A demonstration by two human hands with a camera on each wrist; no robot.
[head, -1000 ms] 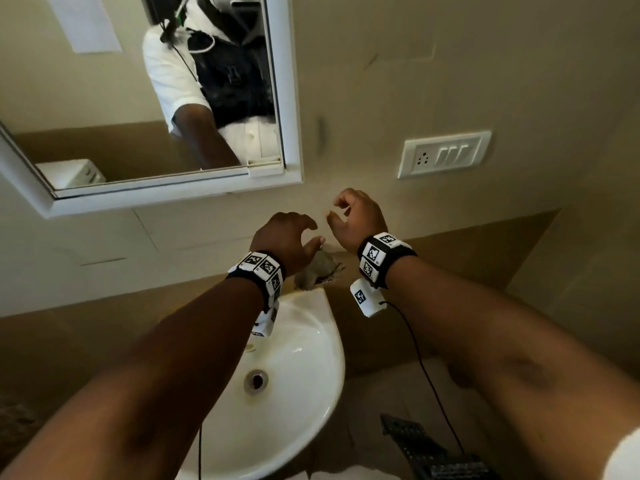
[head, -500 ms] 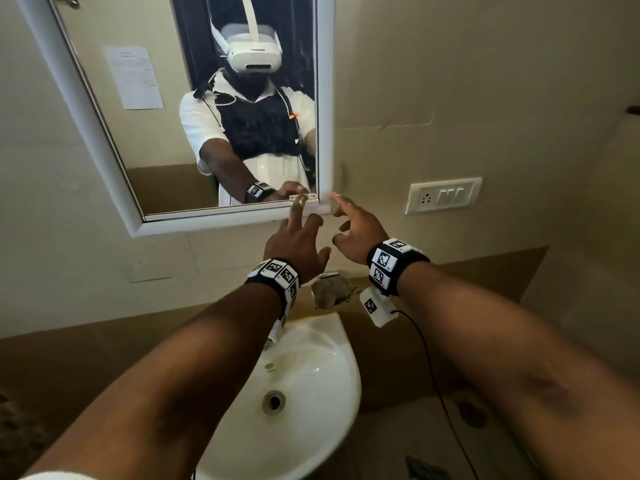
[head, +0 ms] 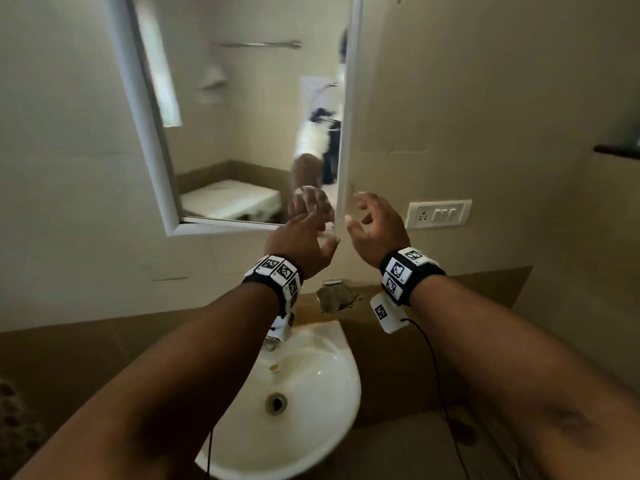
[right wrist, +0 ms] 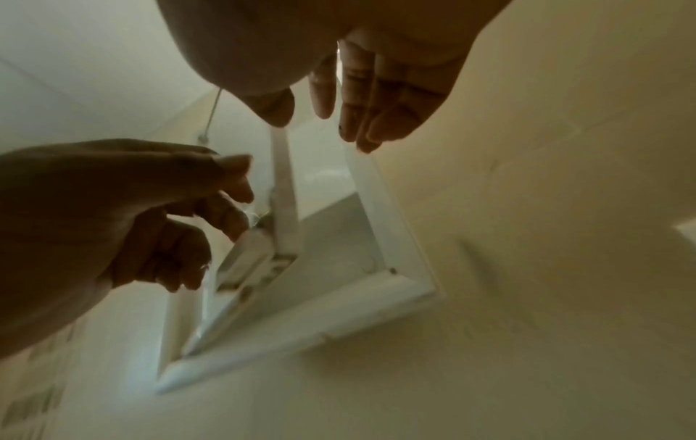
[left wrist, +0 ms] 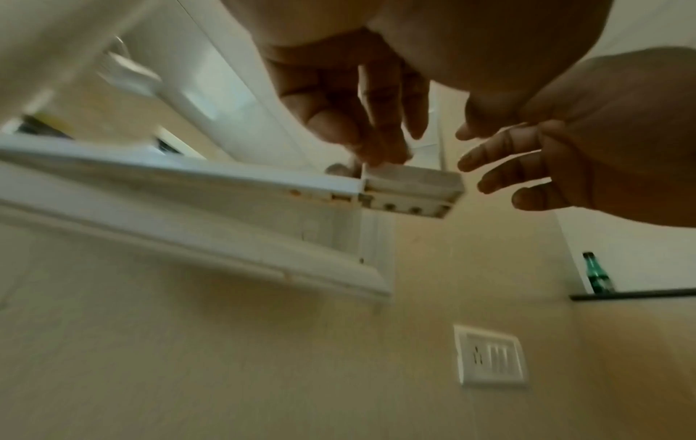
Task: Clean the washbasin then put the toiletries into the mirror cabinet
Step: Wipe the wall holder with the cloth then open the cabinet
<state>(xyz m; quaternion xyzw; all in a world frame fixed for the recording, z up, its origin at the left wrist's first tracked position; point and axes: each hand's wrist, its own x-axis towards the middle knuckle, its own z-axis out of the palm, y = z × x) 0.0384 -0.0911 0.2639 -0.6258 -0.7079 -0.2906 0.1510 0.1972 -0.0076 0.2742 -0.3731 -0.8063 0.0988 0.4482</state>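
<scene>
- The mirror cabinet door [head: 249,133] stands partly swung out from the wall. The left hand [head: 301,239] has its fingertips on the small pull tab at the door's lower right corner, fingers curled onto it.
- The right hand [head: 377,226] hovers just beside that same corner with fingers spread and loosely bent, holding nothing.
- Risk, as I judge it: the hold on the tab is fingertips only — a slip could let the door swing back onto the right hand's fingers.
- A hard pull could also strain the tab or the hinge.
- The cabinet's inside is not legible from any view, so I cannot tell what it holds.
- The washbasin [head: 322,420] below holds no toiletries; only its drain shows.
- A crumpled cloth [head: 336,296] lies on the ledge at the basin's back edge.
- A green bottle [left wrist: 597,275] stands on a dark shelf at the right — possibly one of the toiletries.
</scene>
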